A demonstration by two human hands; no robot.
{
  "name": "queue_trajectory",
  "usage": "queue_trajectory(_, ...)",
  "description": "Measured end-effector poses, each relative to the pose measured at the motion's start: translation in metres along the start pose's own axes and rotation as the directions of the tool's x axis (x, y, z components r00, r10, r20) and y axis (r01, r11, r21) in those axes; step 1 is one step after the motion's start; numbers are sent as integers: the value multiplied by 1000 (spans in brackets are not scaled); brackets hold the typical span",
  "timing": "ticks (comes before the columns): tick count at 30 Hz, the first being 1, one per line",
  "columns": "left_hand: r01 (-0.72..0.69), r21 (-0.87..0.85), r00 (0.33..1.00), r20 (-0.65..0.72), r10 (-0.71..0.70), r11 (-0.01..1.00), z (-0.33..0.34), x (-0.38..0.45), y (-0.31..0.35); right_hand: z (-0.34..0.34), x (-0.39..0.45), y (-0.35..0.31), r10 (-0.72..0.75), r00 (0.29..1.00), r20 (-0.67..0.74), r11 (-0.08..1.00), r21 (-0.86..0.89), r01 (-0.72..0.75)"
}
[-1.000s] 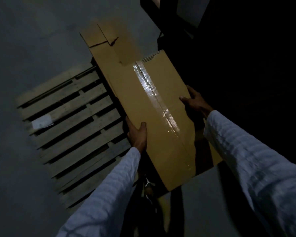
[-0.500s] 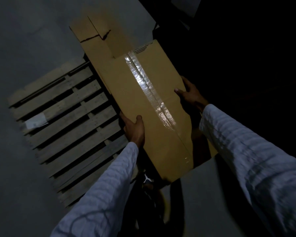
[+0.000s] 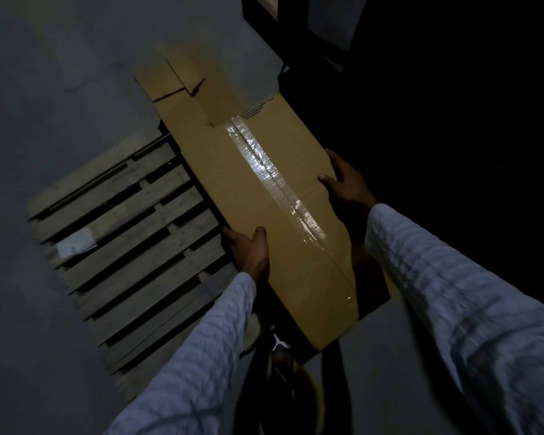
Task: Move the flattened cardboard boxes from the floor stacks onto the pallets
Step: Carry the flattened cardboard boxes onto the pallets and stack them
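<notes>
1. One flattened cardboard box (image 3: 258,196), taped seam up, held above the floor beside the wooden pallet (image 3: 129,233); barely shifted since a second ago.
2. Left hand (image 3: 252,252) grips its left edge; right hand (image 3: 346,186) grips the right.
3. Placement on the pallet: not yet done.

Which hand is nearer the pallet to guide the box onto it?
Left, probably. The left hand grips the box edge that borders the pallet; the right hand holds the far edge, toward the dark side.
</notes>
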State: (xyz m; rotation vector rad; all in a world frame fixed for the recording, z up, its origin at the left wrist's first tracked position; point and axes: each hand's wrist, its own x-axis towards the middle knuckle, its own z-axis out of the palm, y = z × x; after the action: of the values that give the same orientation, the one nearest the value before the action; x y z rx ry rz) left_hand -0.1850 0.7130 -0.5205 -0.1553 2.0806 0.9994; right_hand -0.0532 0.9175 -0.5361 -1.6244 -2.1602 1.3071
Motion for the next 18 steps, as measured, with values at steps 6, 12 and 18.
queue_trajectory(6, -424, 379, 906, 184, 382, 823, -31, -20, 74, -43, -47, -36, 8, 988, -151, 997, -79, -21)
queue_trajectory(12, -745, 259, 618, 614, 491, 615, -63, -110, 182, -113, -152, -112, -37, 940, -340, 999, -39, 25)
queue_trajectory(18, -900, -3, 255, 806, 534, 435, -113, -256, 214, -170, -340, -197, 1, 821, -570, 1000, -5, -4)
